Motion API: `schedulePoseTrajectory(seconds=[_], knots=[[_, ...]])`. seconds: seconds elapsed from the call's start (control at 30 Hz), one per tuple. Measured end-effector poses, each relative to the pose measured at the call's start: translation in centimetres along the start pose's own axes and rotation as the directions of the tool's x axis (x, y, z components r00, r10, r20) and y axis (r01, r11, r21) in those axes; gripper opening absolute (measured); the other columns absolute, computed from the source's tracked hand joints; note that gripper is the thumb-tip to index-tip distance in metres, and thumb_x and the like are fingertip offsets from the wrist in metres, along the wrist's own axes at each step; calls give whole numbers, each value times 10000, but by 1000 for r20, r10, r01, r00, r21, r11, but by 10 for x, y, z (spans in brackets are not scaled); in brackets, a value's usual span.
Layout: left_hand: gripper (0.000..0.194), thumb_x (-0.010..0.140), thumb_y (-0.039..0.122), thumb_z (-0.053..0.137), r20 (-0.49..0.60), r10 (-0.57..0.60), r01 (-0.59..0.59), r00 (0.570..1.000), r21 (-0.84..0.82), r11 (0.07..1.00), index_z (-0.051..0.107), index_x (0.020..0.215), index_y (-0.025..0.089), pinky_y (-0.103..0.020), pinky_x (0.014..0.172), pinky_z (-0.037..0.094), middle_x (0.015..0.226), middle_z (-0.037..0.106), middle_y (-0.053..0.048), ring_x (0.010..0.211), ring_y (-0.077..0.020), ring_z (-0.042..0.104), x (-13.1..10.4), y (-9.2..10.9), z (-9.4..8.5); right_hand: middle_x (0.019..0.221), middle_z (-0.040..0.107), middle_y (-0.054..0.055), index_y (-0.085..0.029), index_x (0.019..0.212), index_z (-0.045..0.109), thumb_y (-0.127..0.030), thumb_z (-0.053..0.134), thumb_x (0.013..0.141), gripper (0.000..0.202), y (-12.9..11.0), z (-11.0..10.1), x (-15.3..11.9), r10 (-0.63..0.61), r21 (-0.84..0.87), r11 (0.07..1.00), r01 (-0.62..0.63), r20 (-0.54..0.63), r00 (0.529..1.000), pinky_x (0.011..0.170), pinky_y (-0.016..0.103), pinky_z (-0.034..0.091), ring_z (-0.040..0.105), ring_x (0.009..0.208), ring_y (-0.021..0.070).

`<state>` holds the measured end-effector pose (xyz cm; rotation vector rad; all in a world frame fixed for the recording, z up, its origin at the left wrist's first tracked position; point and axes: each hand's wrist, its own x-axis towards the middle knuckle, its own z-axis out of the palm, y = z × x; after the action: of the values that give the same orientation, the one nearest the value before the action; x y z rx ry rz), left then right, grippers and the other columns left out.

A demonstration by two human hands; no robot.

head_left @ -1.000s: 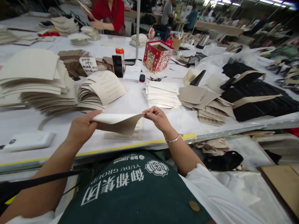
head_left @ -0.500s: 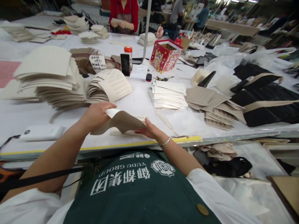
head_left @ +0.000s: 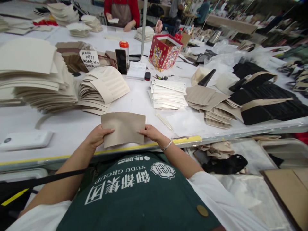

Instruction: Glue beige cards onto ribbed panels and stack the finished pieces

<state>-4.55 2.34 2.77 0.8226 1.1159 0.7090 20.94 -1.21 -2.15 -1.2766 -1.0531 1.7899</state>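
A taupe rectangular sheet point(head_left: 125, 128) is stretched between both hands, just above the near edge of the table. My left hand point(head_left: 99, 134) pinches its left side, thumb on top. At its right side, my right hand point(head_left: 150, 132) grips the edge with thumb and fingers. Beyond the sheet, a fanned stack of cream pieces point(head_left: 110, 83) lies to the left and a pile of white strips point(head_left: 168, 94) to the right. Thin cream strips point(head_left: 164, 122) rest on the table close to my right hand.
Tall stacks of cream sheets point(head_left: 29, 57) stand at left, near a white device point(head_left: 26, 140). A phone point(head_left: 121, 61), a red box point(head_left: 165, 53) and a metal pole point(head_left: 144, 29) are farther back. Taupe pieces point(head_left: 202, 98) and black material point(head_left: 271, 102) lie right. A person point(head_left: 122, 12) works opposite.
The sheet, curled and tilted before, is now flatter with its taupe face showing. My left hand has come down and grips its side; my right hand has closed on the other side.
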Motion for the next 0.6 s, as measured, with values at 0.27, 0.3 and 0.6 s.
schedulePoseTrajectory(seconds=[0.27,0.3,0.6], knots=[[559,574,380,733,-105,110,-97,988,126,987,555,1042,132,-351,798,519,947,688,-88,859,-229,646,13,-36,15,786,668,11,-206,809,659,-345,598,740,167,-9,-25,8,-193,-349,930,117,-191,962,788,335,447,587,812,195],[545,615,408,699,-126,158,-131,979,198,971,546,1063,138,-356,809,512,980,679,-89,887,-232,638,13,-35,17,802,669,13,-208,827,659,-340,567,766,172,-13,-27,8,-223,-381,914,139,-187,957,806,339,442,586,837,198],[712,500,353,789,-8,187,-185,982,114,976,505,1124,157,-370,828,510,1058,653,-97,930,-253,624,13,-4,30,996,649,29,-161,1039,600,-171,614,683,356,-42,-44,-5,-255,-510,829,229,20,967,825,310,438,579,906,192]])
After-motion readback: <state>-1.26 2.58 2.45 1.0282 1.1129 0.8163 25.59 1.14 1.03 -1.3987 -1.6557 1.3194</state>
